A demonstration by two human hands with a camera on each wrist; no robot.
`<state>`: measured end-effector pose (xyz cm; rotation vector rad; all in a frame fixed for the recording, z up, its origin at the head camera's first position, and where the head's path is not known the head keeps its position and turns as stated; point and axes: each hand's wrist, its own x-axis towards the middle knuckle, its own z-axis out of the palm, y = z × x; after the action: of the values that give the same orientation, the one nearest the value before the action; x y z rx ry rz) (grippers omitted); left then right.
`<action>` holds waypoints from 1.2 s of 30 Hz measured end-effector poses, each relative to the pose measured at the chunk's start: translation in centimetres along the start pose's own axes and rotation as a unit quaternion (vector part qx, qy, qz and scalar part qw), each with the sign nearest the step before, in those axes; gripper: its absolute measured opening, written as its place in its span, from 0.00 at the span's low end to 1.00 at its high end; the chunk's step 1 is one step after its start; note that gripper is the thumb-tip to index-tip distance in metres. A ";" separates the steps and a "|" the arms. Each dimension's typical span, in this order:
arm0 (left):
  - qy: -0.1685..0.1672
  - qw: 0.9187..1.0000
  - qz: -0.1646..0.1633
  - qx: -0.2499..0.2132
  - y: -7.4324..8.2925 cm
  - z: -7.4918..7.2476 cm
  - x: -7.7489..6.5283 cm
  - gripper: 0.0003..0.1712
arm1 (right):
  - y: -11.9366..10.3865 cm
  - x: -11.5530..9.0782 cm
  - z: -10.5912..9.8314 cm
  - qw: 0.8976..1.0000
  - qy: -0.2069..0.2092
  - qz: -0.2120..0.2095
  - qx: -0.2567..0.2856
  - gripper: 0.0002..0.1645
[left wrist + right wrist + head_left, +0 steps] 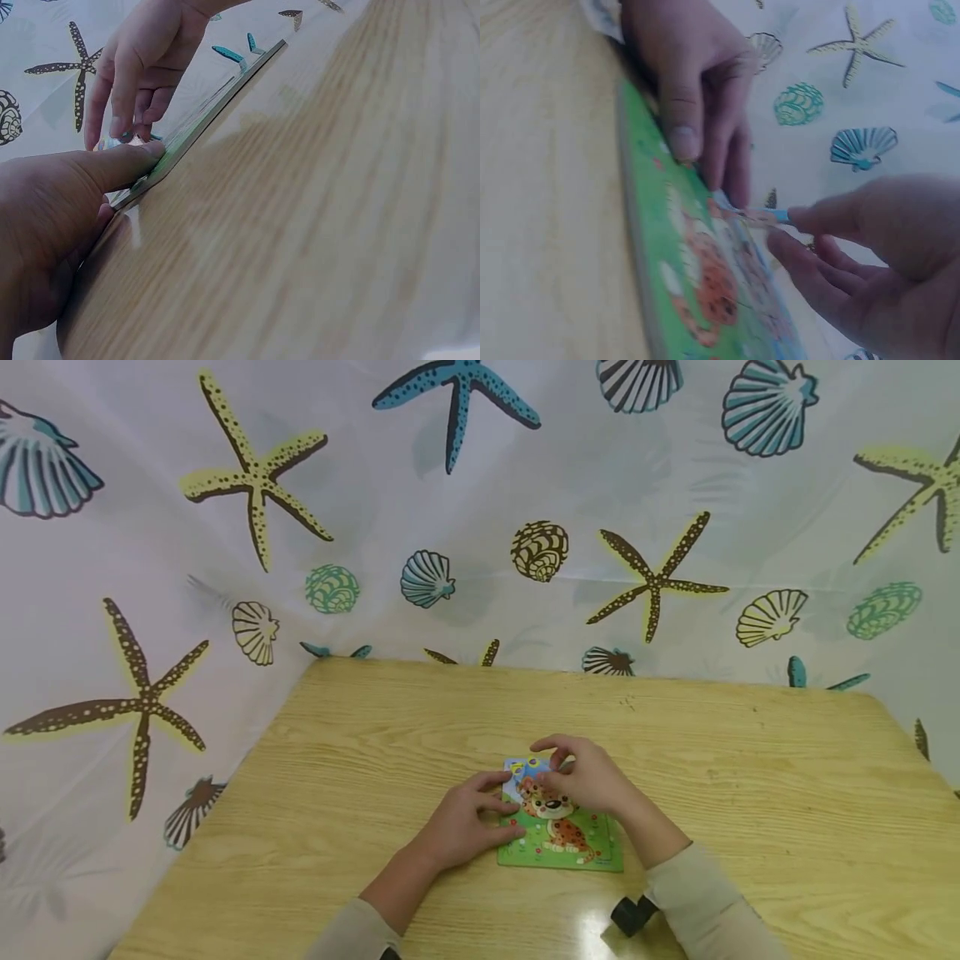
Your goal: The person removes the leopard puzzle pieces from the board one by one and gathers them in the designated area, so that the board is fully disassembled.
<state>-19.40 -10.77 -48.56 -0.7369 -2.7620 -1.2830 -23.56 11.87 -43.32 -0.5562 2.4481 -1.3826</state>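
Observation:
A flat picture puzzle board (558,857) lies on the table, showing a spotted leopard cub on green grass under a blue sky. My left hand (465,825) rests at its left side, fingers spread and fairly straight, the thumb (131,163) pressing on the board's face. Over the upper part of the board, my right hand (592,777) pinches a small puzzle piece (760,218) between thumb and finger. Orange and blue show on this piece in the right wrist view, tilted close over the board; the right fingers partly hide it.
The board lies on a wood-grain table (375,735). A white cloth (480,510) printed with starfish and shells hangs behind the table and along its left side. A small black object (630,916) sits by the right sleeve.

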 end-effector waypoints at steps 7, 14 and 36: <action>0.010 1.000 -0.011 0.002 -0.2 -0.2 -0.2 0.19 | 0.7 0.0 -1.8 0.997 -0.048 0.003 0.057 0.25; 0.017 0.999 -0.027 -0.006 -0.2 -0.2 -0.7 0.19 | 1.2 -0.1 -2.9 0.989 -0.039 0.058 0.129 0.22; 0.003 0.999 -0.024 -0.033 0.2 0.1 -0.2 0.20 | 5.1 -2.4 -7.9 0.985 0.037 0.115 0.124 0.22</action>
<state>-19.11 -10.66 -48.49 -0.6728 -2.7614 -1.3888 -25.67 21.32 -43.56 -0.1617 2.2595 -1.5997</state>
